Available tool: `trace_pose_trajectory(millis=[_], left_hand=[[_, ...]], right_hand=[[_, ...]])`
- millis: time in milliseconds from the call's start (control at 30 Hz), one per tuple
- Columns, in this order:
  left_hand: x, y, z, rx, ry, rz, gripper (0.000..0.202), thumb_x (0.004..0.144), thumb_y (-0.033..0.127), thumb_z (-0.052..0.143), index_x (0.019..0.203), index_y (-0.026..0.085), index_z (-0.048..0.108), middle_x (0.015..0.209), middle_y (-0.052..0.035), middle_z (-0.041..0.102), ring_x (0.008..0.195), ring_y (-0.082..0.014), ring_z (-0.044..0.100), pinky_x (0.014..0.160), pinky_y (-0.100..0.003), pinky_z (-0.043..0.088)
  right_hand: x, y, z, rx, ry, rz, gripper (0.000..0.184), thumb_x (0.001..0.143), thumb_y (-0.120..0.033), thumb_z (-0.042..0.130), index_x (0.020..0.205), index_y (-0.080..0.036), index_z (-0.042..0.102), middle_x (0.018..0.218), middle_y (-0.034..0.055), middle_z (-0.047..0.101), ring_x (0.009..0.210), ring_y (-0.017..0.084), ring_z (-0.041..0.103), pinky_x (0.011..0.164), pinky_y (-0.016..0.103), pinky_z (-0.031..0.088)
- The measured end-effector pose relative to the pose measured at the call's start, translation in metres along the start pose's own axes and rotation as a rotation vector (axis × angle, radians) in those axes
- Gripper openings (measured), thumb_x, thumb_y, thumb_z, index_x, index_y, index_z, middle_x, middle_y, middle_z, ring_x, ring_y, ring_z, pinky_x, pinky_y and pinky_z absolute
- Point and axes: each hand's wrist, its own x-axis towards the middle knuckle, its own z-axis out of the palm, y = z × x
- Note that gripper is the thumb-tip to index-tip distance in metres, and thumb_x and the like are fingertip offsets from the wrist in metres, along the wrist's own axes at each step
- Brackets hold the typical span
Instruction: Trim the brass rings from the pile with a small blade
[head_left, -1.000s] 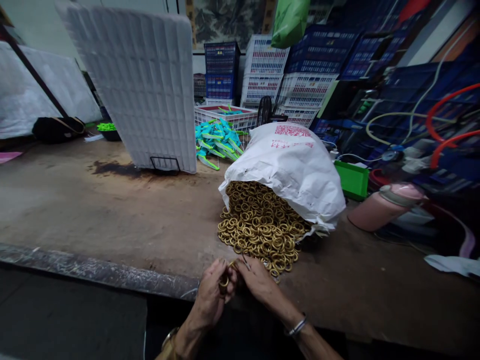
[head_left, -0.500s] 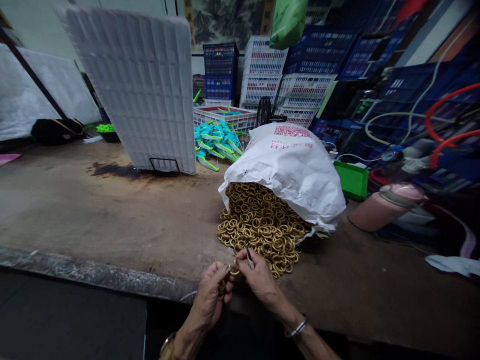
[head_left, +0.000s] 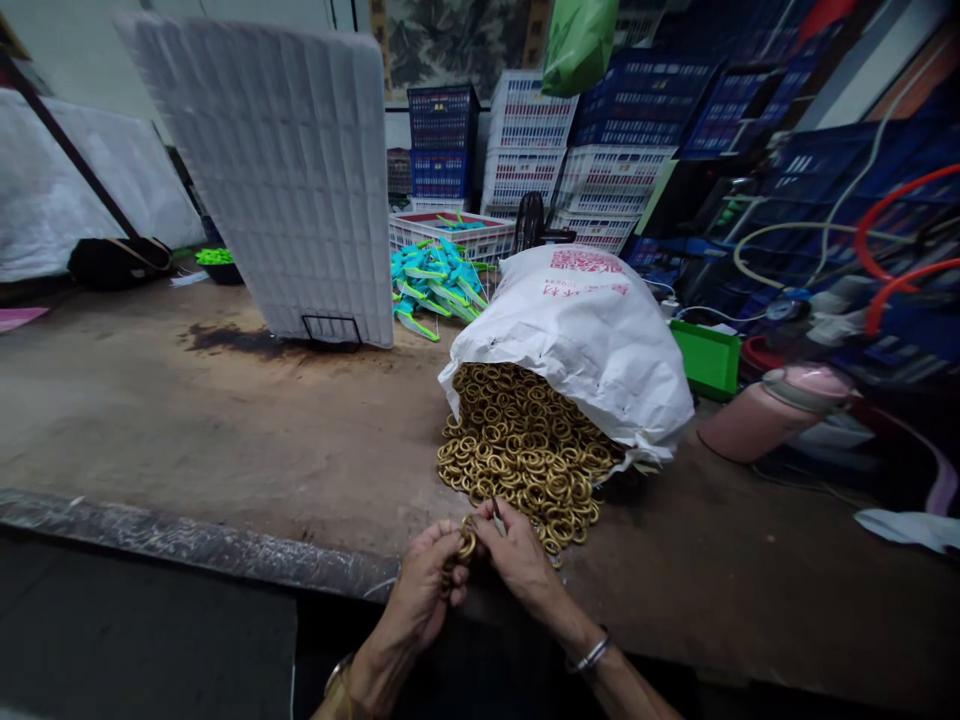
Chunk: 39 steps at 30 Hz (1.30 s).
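Note:
My left hand (head_left: 433, 575) is closed around several brass-coloured rings, with one ring (head_left: 467, 541) standing up at the thumb and forefinger. Close beside it, my right hand (head_left: 517, 555) grips a small thin tool (head_left: 498, 517) with a dark tip that looks like a small blade; its exact kind is unclear. The right fingertips meet the raised ring. Just beyond both hands, a heap of rings (head_left: 525, 450) spills from the mouth of a white woven sack (head_left: 592, 330) lying on its side.
On the wooden table (head_left: 225, 430) a white ribbed panel (head_left: 277, 190) stands upright at the left. Behind the sack lie turquoise and green plastic pieces (head_left: 435, 280). A pink bottle (head_left: 772, 410) and a green tray (head_left: 705, 358) are at the right. Stacked crates (head_left: 525, 130) line the back.
The ring between my hands has turned and now shows more of its face at the left fingertips. Both hands stay in nearly the same place; the view has shifted slightly.

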Motion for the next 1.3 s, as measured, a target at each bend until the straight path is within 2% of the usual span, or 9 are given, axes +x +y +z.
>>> trace_pose_trajectory(millis=[167,300,433,533,733,867,1000,1167,1300], left_hand=[[0.004,-0.002,0.000,-0.143,0.042,-0.018,0.025,0.061,0.027,0.066,0.073,0.016,0.046,0.057,0.0045,0.051,0.039,-0.0029,0.040,0.034,-0.013,0.023],[0.007,-0.004,0.000,-0.222,0.099,-0.005,0.026,0.060,0.024,0.068,0.073,0.016,0.046,0.056,0.0055,0.049,0.039,-0.0031,0.041,0.034,-0.013,0.024],[0.007,-0.004,0.003,-0.234,0.078,-0.031,0.024,0.062,0.023,0.066,0.075,0.015,0.048,0.057,0.0039,0.051,0.039,-0.0025,0.040,0.034,-0.012,0.025],[0.005,-0.003,0.005,-0.217,0.072,-0.051,0.024,0.062,0.022,0.065,0.078,0.015,0.050,0.059,0.0038,0.052,0.039,-0.0021,0.040,0.034,-0.012,0.024],[0.004,-0.003,0.003,-0.212,0.051,-0.093,0.023,0.060,0.022,0.065,0.076,0.015,0.050,0.053,0.0069,0.047,0.036,-0.0010,0.036,0.033,-0.012,0.019],[0.006,-0.005,0.003,-0.238,0.058,-0.151,0.022,0.061,0.019,0.064,0.077,0.016,0.049,0.051,0.0075,0.045,0.034,-0.0014,0.036,0.033,-0.012,0.016],[0.008,-0.006,0.004,-0.269,0.055,-0.191,0.017,0.062,0.013,0.059,0.073,0.015,0.047,0.051,0.0064,0.046,0.033,-0.0011,0.035,0.033,-0.012,0.014],[0.008,-0.004,0.003,-0.324,0.028,-0.217,0.013,0.065,0.012,0.057,0.070,0.014,0.045,0.051,0.0056,0.045,0.033,-0.0002,0.033,0.033,-0.012,0.013],[0.009,-0.003,0.002,-0.346,0.019,-0.219,0.011,0.066,0.012,0.056,0.067,0.013,0.045,0.050,0.0053,0.044,0.032,0.0004,0.031,0.032,-0.012,0.012]], right_hand=[[0.001,0.008,-0.001,-0.055,0.050,0.010,0.018,0.079,-0.037,0.041,0.076,-0.020,0.047,0.052,-0.0060,0.045,0.050,0.010,0.041,0.049,0.021,0.033],[-0.006,0.004,-0.003,-0.071,0.023,-0.086,0.021,0.079,-0.040,0.043,0.076,-0.020,0.048,0.056,-0.0051,0.048,0.053,0.010,0.044,0.051,0.021,0.035],[-0.012,0.000,0.001,-0.111,-0.071,-0.128,0.021,0.076,-0.041,0.051,0.079,-0.020,0.049,0.058,-0.0053,0.051,0.054,0.010,0.047,0.052,0.020,0.035],[-0.012,-0.002,0.003,-0.125,-0.067,-0.156,0.019,0.078,-0.039,0.050,0.079,-0.020,0.048,0.059,-0.0055,0.050,0.055,0.010,0.048,0.053,0.020,0.035],[-0.010,-0.004,0.000,-0.156,-0.056,-0.153,0.024,0.079,-0.038,0.048,0.095,-0.020,0.050,0.061,-0.0054,0.051,0.056,0.011,0.047,0.053,0.020,0.035],[-0.007,-0.003,-0.001,-0.132,-0.067,-0.151,0.023,0.082,-0.036,0.040,0.077,-0.018,0.054,0.066,-0.0021,0.054,0.063,0.011,0.048,0.059,0.021,0.036],[-0.003,0.001,-0.001,-0.115,-0.049,-0.159,0.027,0.083,-0.035,0.037,0.070,-0.018,0.052,0.064,-0.0018,0.053,0.063,0.011,0.047,0.060,0.021,0.036],[-0.004,0.012,-0.005,-0.323,0.058,-0.190,0.020,0.082,-0.027,0.036,0.071,-0.019,0.051,0.061,-0.0014,0.053,0.058,0.012,0.047,0.056,0.021,0.032],[-0.013,0.019,-0.008,-0.580,-0.008,-0.258,0.019,0.074,-0.011,0.037,0.082,-0.020,0.053,0.071,0.0012,0.060,0.064,0.014,0.053,0.059,0.022,0.031]])
